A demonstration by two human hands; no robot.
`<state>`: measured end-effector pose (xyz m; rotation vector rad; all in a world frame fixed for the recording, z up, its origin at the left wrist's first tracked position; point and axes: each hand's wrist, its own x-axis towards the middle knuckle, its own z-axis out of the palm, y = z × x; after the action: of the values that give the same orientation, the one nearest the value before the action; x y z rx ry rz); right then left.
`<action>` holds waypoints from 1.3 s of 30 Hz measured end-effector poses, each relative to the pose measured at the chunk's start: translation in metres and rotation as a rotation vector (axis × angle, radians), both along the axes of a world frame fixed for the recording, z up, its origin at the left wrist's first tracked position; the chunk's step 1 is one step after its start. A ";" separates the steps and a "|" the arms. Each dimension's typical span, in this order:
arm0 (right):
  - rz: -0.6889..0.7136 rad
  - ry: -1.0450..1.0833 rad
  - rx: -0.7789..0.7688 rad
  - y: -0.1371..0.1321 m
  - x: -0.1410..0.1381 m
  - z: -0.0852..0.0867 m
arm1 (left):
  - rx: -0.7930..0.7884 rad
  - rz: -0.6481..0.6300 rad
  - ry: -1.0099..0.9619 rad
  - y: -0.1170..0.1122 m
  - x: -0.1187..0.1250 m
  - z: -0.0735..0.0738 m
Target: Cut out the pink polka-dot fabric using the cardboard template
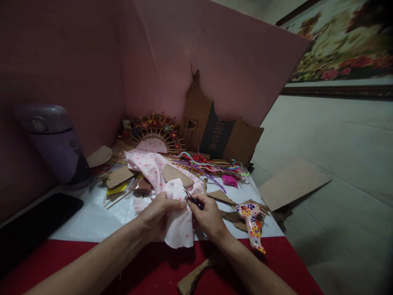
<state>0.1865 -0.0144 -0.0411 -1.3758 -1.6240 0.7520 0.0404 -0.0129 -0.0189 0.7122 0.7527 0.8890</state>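
Observation:
My left hand (pixel 159 215) is closed around a bunch of pink dotted fabric (pixel 153 168), which trails from the hand back across the table. My right hand (pixel 207 215) grips small dark scissors (pixel 190 197), their blades touching the fabric edge just in front of my left fingers. A brown cardboard cut-out (pixel 176 174) lies on the fabric behind my hands.
A flowered glue gun (pixel 252 225) lies right of my right hand. Behind are coloured pipe cleaners (pixel 211 166), a stick fan decoration (pixel 156 129), cardboard pieces (pixel 217 131) and a purple flask (pixel 55 141). A black phone (pixel 33 225) rests at left. White paper (pixel 92 221) covers the red table (pixel 147 270).

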 end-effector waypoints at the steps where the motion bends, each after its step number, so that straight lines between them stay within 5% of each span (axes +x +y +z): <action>1: 0.002 0.000 0.001 0.000 0.000 0.000 | 0.001 0.007 0.014 0.000 0.000 -0.001; 39: 0.083 -0.034 0.086 -0.011 -0.003 0.007 | -0.022 -0.003 0.086 -0.003 -0.002 0.000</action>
<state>0.1831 -0.0250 -0.0345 -1.2735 -1.7286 0.7022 0.0386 -0.0158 -0.0191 0.7352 0.8367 0.8502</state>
